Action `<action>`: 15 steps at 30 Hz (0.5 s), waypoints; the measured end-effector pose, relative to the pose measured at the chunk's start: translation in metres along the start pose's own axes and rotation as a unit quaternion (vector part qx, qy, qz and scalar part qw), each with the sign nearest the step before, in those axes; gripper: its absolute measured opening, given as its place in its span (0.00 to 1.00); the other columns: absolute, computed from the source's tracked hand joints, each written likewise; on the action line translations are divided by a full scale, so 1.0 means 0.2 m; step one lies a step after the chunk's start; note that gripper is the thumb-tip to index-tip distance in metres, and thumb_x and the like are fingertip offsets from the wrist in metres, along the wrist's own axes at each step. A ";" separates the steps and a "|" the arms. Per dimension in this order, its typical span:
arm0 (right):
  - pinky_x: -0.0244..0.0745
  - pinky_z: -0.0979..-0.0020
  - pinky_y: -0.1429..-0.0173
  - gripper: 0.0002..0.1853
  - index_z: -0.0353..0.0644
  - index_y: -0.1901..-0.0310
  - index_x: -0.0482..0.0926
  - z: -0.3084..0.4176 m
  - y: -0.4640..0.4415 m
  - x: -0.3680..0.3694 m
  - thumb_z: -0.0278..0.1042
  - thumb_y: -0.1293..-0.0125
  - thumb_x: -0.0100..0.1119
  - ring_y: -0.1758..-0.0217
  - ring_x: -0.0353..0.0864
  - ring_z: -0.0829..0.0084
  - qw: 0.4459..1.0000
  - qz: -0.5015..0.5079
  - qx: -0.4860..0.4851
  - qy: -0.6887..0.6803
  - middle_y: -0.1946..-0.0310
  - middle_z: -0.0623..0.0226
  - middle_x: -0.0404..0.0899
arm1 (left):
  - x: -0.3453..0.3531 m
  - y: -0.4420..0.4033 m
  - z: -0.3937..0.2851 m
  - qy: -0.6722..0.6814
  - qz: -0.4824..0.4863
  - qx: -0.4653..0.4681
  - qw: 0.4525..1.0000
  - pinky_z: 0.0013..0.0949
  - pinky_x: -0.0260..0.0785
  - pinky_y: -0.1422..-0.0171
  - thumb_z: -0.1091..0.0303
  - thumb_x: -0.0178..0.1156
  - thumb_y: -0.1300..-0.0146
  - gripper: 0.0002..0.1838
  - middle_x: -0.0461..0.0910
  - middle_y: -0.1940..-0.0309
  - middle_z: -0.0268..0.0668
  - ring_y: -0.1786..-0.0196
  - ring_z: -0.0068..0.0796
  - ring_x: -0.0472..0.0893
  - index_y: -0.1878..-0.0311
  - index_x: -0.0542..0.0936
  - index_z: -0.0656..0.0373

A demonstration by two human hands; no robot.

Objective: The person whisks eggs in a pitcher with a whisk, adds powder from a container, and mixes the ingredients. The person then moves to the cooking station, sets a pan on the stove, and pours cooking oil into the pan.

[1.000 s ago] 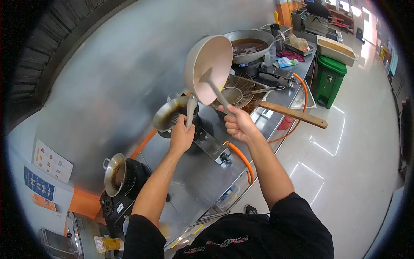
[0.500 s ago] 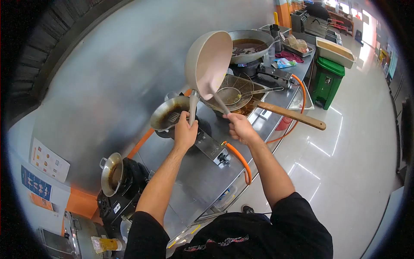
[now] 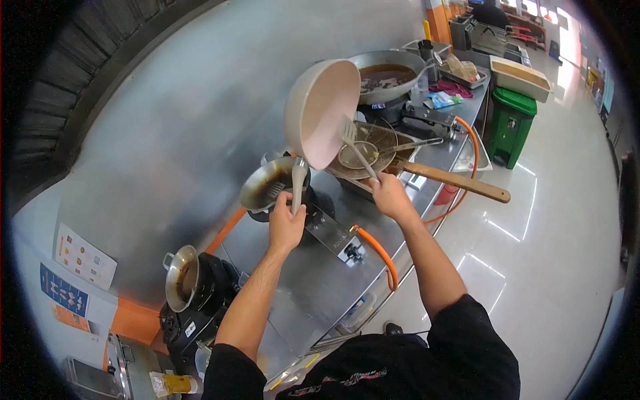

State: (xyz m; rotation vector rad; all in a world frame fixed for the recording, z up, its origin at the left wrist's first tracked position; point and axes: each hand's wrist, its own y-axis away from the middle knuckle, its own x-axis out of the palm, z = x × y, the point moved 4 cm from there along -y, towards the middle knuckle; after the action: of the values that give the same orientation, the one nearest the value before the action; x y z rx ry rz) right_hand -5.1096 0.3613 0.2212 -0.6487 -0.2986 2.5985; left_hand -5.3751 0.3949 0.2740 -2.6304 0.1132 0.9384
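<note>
Left hand (image 3: 287, 228) wrapped round the handle (image 3: 299, 187) of the pan (image 3: 323, 113), right hand (image 3: 393, 195) round the spatula (image 3: 361, 154); pan held tilted toward the wall-side edge of the desk (image 3: 293, 293), apparently so its inside is exposed.

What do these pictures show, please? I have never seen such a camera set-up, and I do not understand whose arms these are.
There is no machine here: the arms belong to a person working bare-handed. One camera, worn on that person's head, looks forward and down. The left hand grips the handle of a pale pan, held up and tilted on its side. The right hand holds a slotted spatula near the pan's rim; whether they touch is hard to tell. Along the steel counter are a smaller wok on a burner, wire strainers and a large wok holding dark liquid.
</note>
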 end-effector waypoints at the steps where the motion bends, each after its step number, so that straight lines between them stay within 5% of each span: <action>1: 0.72 0.47 0.48 0.14 0.30 0.60 0.80 0.06 0.07 -0.06 0.35 0.32 0.51 0.55 0.78 0.38 1.000 0.003 -0.003 -0.002 0.65 0.37 0.80 | -0.01 0.01 -0.02 -0.026 -0.008 0.025 0.999 0.39 0.66 0.69 0.68 0.61 0.37 0.12 0.77 0.81 0.38 0.79 0.32 0.75 0.54 0.70 0.59; 4: 0.73 0.48 0.48 0.15 0.31 0.59 0.80 0.19 0.20 -0.14 0.36 0.34 0.53 0.57 0.80 0.39 0.996 0.086 -0.015 0.019 0.65 0.37 0.80 | -0.03 0.03 -0.08 -0.056 -0.019 0.045 0.997 0.39 0.66 0.69 0.68 0.61 0.37 0.13 0.77 0.81 0.39 0.79 0.33 0.75 0.54 0.69 0.59; 10: 0.76 0.50 0.49 0.16 0.27 0.63 0.81 0.09 -0.25 0.07 0.35 0.34 0.52 0.59 0.82 0.40 0.996 0.020 -0.039 0.081 0.66 0.34 0.80 | -0.03 0.06 -0.15 -0.071 -0.007 0.052 0.996 0.41 0.66 0.69 0.68 0.61 0.37 0.13 0.76 0.80 0.39 0.78 0.36 0.75 0.54 0.69 0.59; 15: 0.77 0.49 0.50 0.18 0.25 0.63 0.81 0.13 -0.05 0.03 0.36 0.33 0.51 0.58 0.82 0.38 0.996 0.051 -0.043 0.068 0.66 0.34 0.80 | -0.05 0.02 -0.12 -0.073 -0.028 0.087 0.993 0.39 0.65 0.67 0.69 0.61 0.38 0.13 0.74 0.79 0.39 0.76 0.33 0.75 0.53 0.68 0.58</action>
State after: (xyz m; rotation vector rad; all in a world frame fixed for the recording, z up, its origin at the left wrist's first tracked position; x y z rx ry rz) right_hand -5.1237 0.3704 0.2451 -0.8870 -0.3434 2.6333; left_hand -5.3692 0.3825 0.2956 -2.3847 0.0801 1.0485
